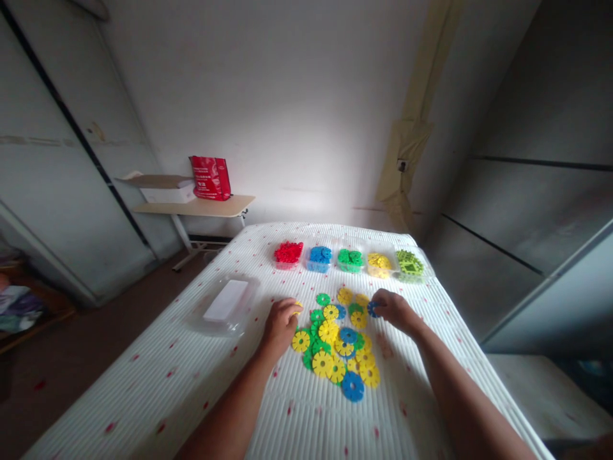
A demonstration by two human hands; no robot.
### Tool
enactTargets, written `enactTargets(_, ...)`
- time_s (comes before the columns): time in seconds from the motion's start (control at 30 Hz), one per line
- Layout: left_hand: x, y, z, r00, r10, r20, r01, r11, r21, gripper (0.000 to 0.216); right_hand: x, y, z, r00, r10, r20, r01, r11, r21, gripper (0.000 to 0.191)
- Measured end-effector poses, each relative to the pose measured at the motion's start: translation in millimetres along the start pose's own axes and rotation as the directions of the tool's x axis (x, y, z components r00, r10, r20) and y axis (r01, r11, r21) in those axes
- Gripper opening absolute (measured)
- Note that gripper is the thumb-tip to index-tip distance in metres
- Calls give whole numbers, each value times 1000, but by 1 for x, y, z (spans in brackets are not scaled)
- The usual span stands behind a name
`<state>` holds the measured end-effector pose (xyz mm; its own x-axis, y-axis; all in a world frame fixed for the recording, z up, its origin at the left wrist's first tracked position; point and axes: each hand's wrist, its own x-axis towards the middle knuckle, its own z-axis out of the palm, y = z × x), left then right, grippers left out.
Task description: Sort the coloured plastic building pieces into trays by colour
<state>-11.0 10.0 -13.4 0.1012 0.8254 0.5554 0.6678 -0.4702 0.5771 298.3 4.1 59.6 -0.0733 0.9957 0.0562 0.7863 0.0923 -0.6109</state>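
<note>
A loose pile of flat, notched plastic discs lies on the quilted cloth (297, 415); among them are a yellow disc (322, 363), a green disc (323, 299) and a blue disc (353, 386). At the pile's left edge, my left hand (282, 322) is closed, with a bit of yellow disc (298, 307) showing at its fingertips. On the far right side of the pile, my right hand (393, 308) pinches a blue disc (372, 310) between thumb and fingers. Some discs overlap and partly hide others.
Beyond the pile stand clear tubs of red pieces (288, 252), blue pieces (319, 257), green pieces (350, 259), yellow pieces (378, 263) and lime pieces (409, 263). A clear plastic lid (230, 303) lies left. A side table (215, 206) holds a red bag (211, 178).
</note>
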Motion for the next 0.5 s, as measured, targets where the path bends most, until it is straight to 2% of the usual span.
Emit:
enactTargets(0.1, 0, 1, 0, 1000, -7, -3, 7, 1000, 0, 31, -1, -8, -1, 991, -50, -122, 66, 990, 124, 20)
enactTargets(0.2, 0, 2, -1, 1000, -3, -2, 3, 1000, -1, 31, -2, -27, 15, 991, -118, -70, 130, 972, 196, 28)
enactTargets(0.27, 0, 3, -2, 1000, -2, 1, 2, 1000, -2, 30, -2, -40, 31, 989, -145, 0, 143, 980, 135, 34)
enactTargets(0.37, 1, 4, -3, 1000, -11, 6, 11, 1000, -6, 31, 0, -52, 51, 988, -126, 92, 131, 990, -54, 43)
enactTargets(0.5, 1, 5, -4, 999, -22, 29, 22, 1000, -9, 31, 5, -56, 58, 986, -80, 148, 116, 961, -250, 39)
